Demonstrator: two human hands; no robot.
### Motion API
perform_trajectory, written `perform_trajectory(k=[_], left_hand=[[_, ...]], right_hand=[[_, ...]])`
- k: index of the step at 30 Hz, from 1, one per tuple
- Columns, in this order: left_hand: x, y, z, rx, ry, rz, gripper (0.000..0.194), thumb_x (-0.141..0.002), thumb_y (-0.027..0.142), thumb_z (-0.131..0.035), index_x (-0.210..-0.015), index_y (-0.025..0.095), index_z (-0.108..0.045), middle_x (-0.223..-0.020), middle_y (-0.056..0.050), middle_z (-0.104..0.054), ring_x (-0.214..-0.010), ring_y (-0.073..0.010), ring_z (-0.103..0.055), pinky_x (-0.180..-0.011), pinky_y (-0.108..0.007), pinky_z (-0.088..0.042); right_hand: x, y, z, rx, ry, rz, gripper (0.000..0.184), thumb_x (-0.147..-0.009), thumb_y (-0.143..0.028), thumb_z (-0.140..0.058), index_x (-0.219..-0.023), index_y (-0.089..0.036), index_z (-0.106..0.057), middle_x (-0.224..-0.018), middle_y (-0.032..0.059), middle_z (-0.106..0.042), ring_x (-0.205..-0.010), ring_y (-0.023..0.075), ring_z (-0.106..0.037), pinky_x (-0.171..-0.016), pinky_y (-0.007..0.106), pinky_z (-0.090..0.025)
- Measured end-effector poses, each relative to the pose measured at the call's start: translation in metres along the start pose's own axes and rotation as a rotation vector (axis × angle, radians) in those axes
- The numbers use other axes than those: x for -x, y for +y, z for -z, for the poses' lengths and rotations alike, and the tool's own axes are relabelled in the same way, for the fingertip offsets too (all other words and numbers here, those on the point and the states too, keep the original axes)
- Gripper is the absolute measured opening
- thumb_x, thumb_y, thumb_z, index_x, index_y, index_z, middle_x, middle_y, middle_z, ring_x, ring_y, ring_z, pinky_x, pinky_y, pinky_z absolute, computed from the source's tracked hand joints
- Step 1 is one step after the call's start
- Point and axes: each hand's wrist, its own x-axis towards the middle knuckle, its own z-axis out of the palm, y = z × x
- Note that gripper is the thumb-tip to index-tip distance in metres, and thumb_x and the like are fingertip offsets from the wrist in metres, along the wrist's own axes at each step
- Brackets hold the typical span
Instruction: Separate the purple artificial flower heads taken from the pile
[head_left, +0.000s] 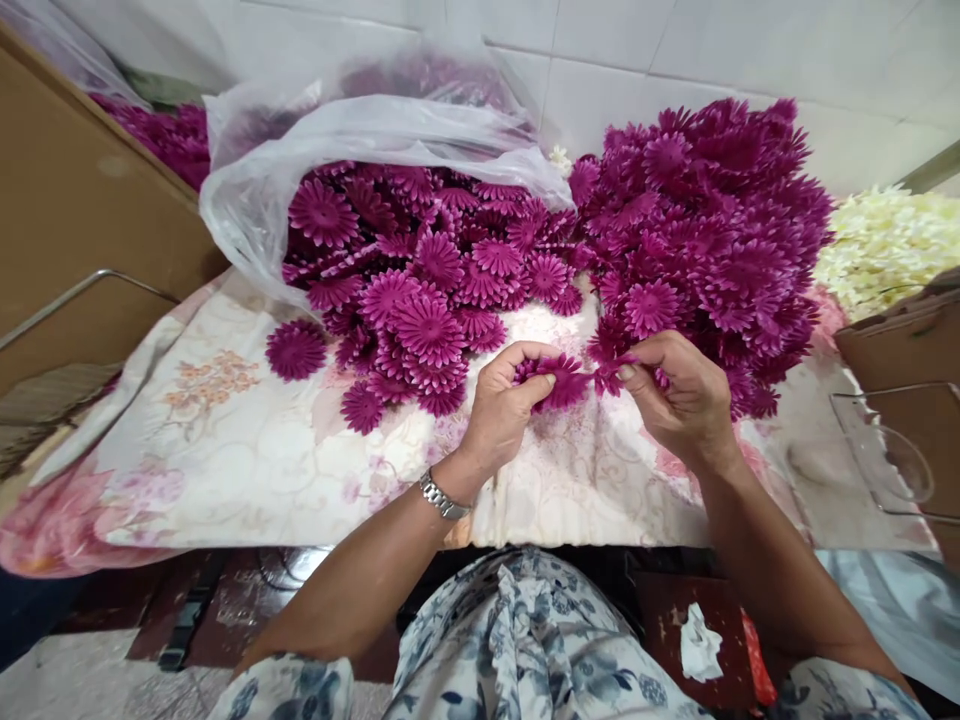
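Observation:
My left hand [510,395] pinches a magenta artificial flower [564,385] between thumb and fingers, just above the tablecloth. To its right, my right hand [679,390] is closed on a smaller magenta petal piece [611,375] by its edge. The two pieces nearly meet between my fingertips; whether they are joined I cannot tell. Behind my left hand, a heap of magenta flower heads [427,325] spills from a clear plastic bag [247,215]. A taller pile of magenta flowers [705,220] rises behind my right hand.
A floral tablecloth [300,470] covers the table. One loose flower head [295,350] lies at the left. Cardboard boxes stand at the left [90,190] and right [907,370] edges. Cream flowers [889,245] are heaped at the far right. A tiled wall [600,45] closes off the back.

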Motion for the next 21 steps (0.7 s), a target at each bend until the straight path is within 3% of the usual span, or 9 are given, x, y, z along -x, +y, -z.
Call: perform_trajectory(k=[3,6,8,10,13,17,19,21], left_hand=[[-0.001,0.001,0.0,-0.025,0.058,0.049,0.021,-0.06,0.013,-0.067,-0.081,0.018,-0.065,-0.069,0.003,-0.059,-0.057,-0.006,-0.051,-0.053,-0.018,-0.04],[-0.002,0.004,-0.002,-0.001,0.02,0.097,0.023,-0.06,0.021,-0.071,-0.079,0.017,-0.061,-0.065,0.003,-0.059,-0.054,-0.0086,-0.052,-0.048,-0.02,-0.043],[-0.001,0.007,-0.004,0.012,0.002,0.126,0.025,-0.058,0.024,-0.073,-0.077,0.017,-0.058,-0.061,0.004,-0.057,-0.051,-0.0094,-0.051,-0.044,-0.022,-0.044],[0.0,0.009,-0.006,0.011,0.016,0.131,0.025,-0.057,0.024,-0.074,-0.075,0.017,-0.056,-0.058,0.005,-0.055,-0.049,-0.0085,-0.05,-0.042,-0.021,-0.043],[0.002,0.008,-0.006,0.006,0.032,0.081,0.021,-0.06,0.022,-0.072,-0.075,0.017,-0.058,-0.061,0.005,-0.055,-0.051,-0.0073,-0.049,-0.044,-0.019,-0.042],[0.001,0.001,-0.001,-0.104,-0.013,-0.094,0.008,-0.068,0.018,-0.067,-0.075,0.017,-0.063,-0.07,0.003,-0.059,-0.06,-0.0061,-0.052,-0.053,-0.017,-0.045],[0.001,-0.001,0.001,-0.168,-0.019,-0.159,0.007,-0.069,0.015,-0.067,-0.075,0.017,-0.064,-0.073,0.003,-0.06,-0.063,-0.0053,-0.053,-0.058,-0.016,-0.045],[0.002,-0.001,0.002,-0.163,-0.038,-0.137,0.009,-0.069,0.017,-0.068,-0.076,0.017,-0.063,-0.07,0.003,-0.059,-0.06,-0.0053,-0.053,-0.057,-0.017,-0.046]], right_hand=[[-0.024,0.018,0.018,0.142,0.07,0.017,0.007,-0.081,-0.013,-0.057,-0.078,-0.019,-0.057,-0.068,-0.0005,-0.057,-0.063,0.0107,-0.054,-0.057,0.025,-0.042],[-0.06,0.056,0.048,0.414,0.226,-0.1,0.01,-0.083,-0.018,-0.056,-0.075,-0.019,-0.061,-0.071,0.0027,-0.06,-0.065,0.0134,-0.054,-0.063,0.03,-0.044],[-0.076,0.078,0.066,0.537,0.266,-0.198,0.012,-0.083,-0.024,-0.057,-0.088,-0.017,-0.066,-0.086,0.0092,-0.063,-0.08,0.0195,-0.057,-0.075,0.038,-0.045],[-0.078,0.082,0.072,0.574,0.292,-0.232,0.022,-0.085,-0.026,-0.054,-0.1,-0.014,-0.066,-0.097,0.0148,-0.064,-0.095,0.0247,-0.057,-0.086,0.044,-0.043],[-0.056,0.054,0.049,0.366,0.185,-0.166,0.023,-0.087,-0.026,-0.051,-0.101,-0.016,-0.066,-0.097,0.0129,-0.066,-0.094,0.0227,-0.059,-0.085,0.041,-0.045],[-0.018,0.0,-0.002,-0.176,-0.275,-0.194,0.03,-0.08,-0.033,-0.064,-0.106,-0.019,-0.062,-0.092,0.005,-0.067,-0.078,0.0149,-0.061,-0.068,0.027,-0.049],[-0.01,-0.012,-0.019,-0.291,-0.304,-0.286,0.021,-0.081,-0.032,-0.063,-0.096,-0.018,-0.063,-0.082,0.0018,-0.066,-0.07,0.0116,-0.06,-0.063,0.023,-0.047],[-0.008,-0.013,-0.026,-0.314,-0.247,-0.34,0.011,-0.082,-0.027,-0.059,-0.082,-0.017,-0.063,-0.07,-0.0011,-0.064,-0.062,0.009,-0.056,-0.058,0.021,-0.044]])
